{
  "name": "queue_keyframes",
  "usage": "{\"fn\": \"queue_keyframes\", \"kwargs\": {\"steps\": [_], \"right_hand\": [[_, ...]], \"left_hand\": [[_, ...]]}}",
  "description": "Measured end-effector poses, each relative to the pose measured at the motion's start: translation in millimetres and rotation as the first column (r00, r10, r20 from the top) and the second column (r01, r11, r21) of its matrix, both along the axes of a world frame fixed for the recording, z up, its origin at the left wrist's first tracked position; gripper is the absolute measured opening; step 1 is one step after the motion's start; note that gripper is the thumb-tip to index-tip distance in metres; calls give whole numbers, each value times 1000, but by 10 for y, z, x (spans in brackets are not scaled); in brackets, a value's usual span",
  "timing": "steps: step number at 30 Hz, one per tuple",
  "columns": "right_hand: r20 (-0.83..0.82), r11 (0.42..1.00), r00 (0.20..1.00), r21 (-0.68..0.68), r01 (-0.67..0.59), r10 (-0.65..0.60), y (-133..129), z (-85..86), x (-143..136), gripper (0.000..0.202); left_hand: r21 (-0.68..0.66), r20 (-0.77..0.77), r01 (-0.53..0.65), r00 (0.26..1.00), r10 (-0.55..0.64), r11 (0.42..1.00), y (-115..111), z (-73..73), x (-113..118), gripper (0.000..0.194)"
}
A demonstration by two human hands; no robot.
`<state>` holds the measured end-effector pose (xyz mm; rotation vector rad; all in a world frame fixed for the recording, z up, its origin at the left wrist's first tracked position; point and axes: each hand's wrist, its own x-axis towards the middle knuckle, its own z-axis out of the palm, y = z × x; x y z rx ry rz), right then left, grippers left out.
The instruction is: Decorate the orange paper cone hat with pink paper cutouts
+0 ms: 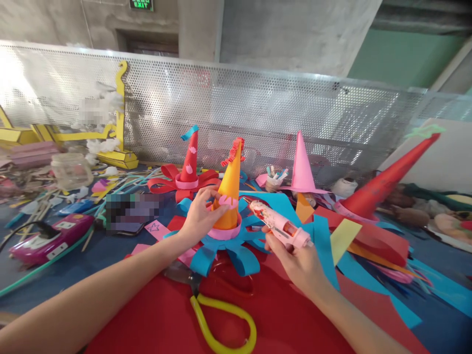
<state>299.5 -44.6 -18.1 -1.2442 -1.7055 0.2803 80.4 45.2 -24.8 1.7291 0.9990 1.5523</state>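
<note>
An orange paper cone (230, 179) stands upright in the middle, with curled red paper at its tip. A pink paper cutout (232, 200) sits on its front. A pink paper band (223, 234) rings its base above looped blue paper strips (245, 258). My left hand (197, 216) is closed around the cone's left side, its thumb at the cutout and its other fingertips partly hidden. Gripped in my right hand (295, 258) is a pink patterned glue gun (282, 226), its nozzle pointing left, a little right of the cone.
Scissors (221, 309) with yellow handles lie on red paper in front. A red cone (190, 162) stands behind left, a pink cone (302, 167) behind right, and another red cone (391, 177) tilts farther right. A purple power strip (55, 238) is at left. Perforated metal panels (258, 113) line the back.
</note>
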Motion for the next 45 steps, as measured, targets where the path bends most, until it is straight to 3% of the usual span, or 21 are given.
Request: {"fn": "queue_keyframes", "kwargs": {"steps": [4,7,10,16,21,23,27,32,36,40,45], "right_hand": [[74,997,996,59,44,-48,22,-64,0,30],[176,985,983,170,27,-57,22,-105,-12,16],[320,961,945,275,-25,-67,6,-115,-44,9],[363,951,925,309,-10,-108,-17,-103,-86,9],[123,983,991,180,31,-54,-53,0,-40,18],[-50,997,997,47,-60,62,-79,108,-23,20],[-294,950,923,-113,-291,248,-170,314,-29,20],[-172,991,978,-53,-126,116,-335,248,-124,22],[-36,997,999,73,-8,11,-374,54,-119,24],[96,991,992,97,-93,84,-319,7,-66,21],[113,987,987,98,-128,117,-325,176,-179,21]], "left_hand": [[-53,97,97,991,-92,994,-27,136,-99,22],[-51,294,268,925,-242,962,-49,259,-198,19],[-50,379,378,863,-333,924,-34,275,-261,18],[-163,441,374,855,-272,913,-1,202,-288,18],[-170,241,327,929,-282,930,-123,322,-319,13],[-96,124,308,947,-296,946,-198,380,-337,11],[132,-108,259,963,-246,957,-338,457,-408,13],[401,-243,159,968,-62,902,-406,441,-503,20],[491,-245,153,969,-33,857,-411,394,-535,18],[505,-242,165,969,-44,847,-439,383,-563,16],[563,-237,168,971,-36,809,-482,387,-588,21]]}}
